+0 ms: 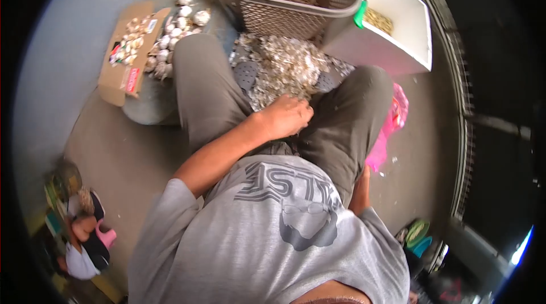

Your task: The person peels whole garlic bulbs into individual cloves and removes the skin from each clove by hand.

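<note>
My left hand [287,116] is between my knees, just above the near edge of a heap of papery garlic skins [290,65]. Its fingers are curled together; whatever they may hold is hidden. Of my right hand [365,172], little shows past my thigh, beside a pink plastic bag [389,133]; its fingers are out of sight. Whole garlic bulbs [173,34] lie on a round surface [142,112] at the left. Next to them, a flattened cardboard box [116,79] bears loose cloves [132,42].
Beyond the skins stands a grey-brown perforated basket [284,17]. At its right, a white box [364,48] with a green item [360,14] on its rim contains yellowish pieces [378,21]. Another person [85,241] is partly visible at the lower left.
</note>
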Available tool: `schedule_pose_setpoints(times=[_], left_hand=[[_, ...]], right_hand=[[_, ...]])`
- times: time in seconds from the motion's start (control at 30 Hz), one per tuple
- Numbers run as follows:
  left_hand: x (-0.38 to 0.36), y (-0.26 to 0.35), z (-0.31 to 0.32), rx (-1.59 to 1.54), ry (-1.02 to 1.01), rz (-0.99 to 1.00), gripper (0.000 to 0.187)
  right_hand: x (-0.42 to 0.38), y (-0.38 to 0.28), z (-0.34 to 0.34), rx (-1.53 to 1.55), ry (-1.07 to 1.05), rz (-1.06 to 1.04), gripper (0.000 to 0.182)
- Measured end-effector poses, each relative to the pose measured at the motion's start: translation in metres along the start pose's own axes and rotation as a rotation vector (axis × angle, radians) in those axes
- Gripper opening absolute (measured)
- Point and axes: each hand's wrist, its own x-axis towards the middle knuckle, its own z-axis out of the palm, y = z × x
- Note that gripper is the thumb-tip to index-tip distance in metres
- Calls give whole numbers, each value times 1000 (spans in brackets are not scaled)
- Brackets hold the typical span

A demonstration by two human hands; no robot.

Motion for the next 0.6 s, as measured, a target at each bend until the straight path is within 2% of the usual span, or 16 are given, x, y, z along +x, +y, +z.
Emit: schedule_pose_setpoints(times=[0.07, 0.13, 0.23, 0.3, 0.37, 0.43, 0.47, 0.5, 0.6], left_hand=[[-4, 1, -4, -96, 121, 42, 27], [-7, 5, -16, -110, 150, 37, 28], [-9, 9, -34, -246, 192, 32, 32], [-4, 11, -40, -361, 270, 89, 36], [3, 19, -55, -523, 325, 145, 43], [15, 30, -69, -678, 353, 98, 45], [20, 32, -75, -754, 374, 71, 46], [31, 26, -66, -884, 409, 46, 55], [46, 1, -70, -1609, 330, -118, 65]], right_hand=[[-7, 3, -26, -222, 7, 44, 36], [-90, -31, 8, -814, 81, 146, 31], [-161, -99, 17, -726, 27, 33, 28], [-212, -157, 70, -481, -52, -324, 32], [-238, -205, 135, -319, -258, -574, 34], [-256, -225, 226, -183, -310, -788, 34], [-260, -227, 273, -115, -491, -861, 33], [-255, -225, 311, -48, -503, -846, 30], [-232, -200, 426, 80, -723, -845, 25]])
